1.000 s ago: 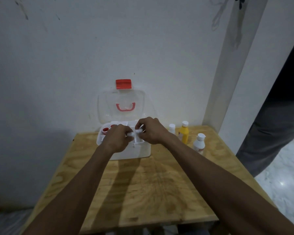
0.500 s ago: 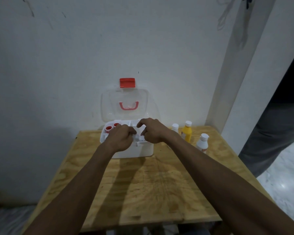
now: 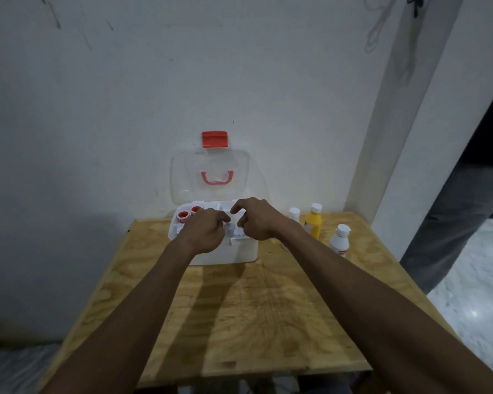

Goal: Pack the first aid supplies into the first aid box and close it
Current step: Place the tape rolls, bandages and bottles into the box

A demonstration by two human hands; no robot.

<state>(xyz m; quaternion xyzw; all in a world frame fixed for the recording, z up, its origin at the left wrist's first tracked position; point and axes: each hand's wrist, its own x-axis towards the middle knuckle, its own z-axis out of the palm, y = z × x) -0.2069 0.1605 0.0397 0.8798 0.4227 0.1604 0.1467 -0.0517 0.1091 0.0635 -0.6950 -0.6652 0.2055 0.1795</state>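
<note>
The white first aid box (image 3: 239, 255) stands at the far edge of the table. Its clear lid (image 3: 182, 177) is raised against the wall, showing a red handle (image 3: 217, 177) and a red latch (image 3: 214, 139). Two red-capped items (image 3: 182, 215) sit in the box's left compartment. My left hand (image 3: 204, 233) hovers over the box with its fingers curled and nothing visible in it. My right hand (image 3: 256, 220) is over the middle of the box with thumb and fingers apart, above a small white item (image 3: 237, 232) lying in the top tray. Right of the box stand a small white bottle (image 3: 294, 214), a yellow bottle (image 3: 313, 223) and a white bottle (image 3: 339, 241).
The plywood table (image 3: 239, 322) stands against a white wall, with bare wood between me and the box. A person's grey trouser leg (image 3: 450, 223) is at the right, beside the table's corner. A white pillar (image 3: 396, 137) rises behind the bottles.
My hands, which pinched a small white item together over the box, have drawn slightly apart. The item now lies in the tray between them. The view has shifted a little closer.
</note>
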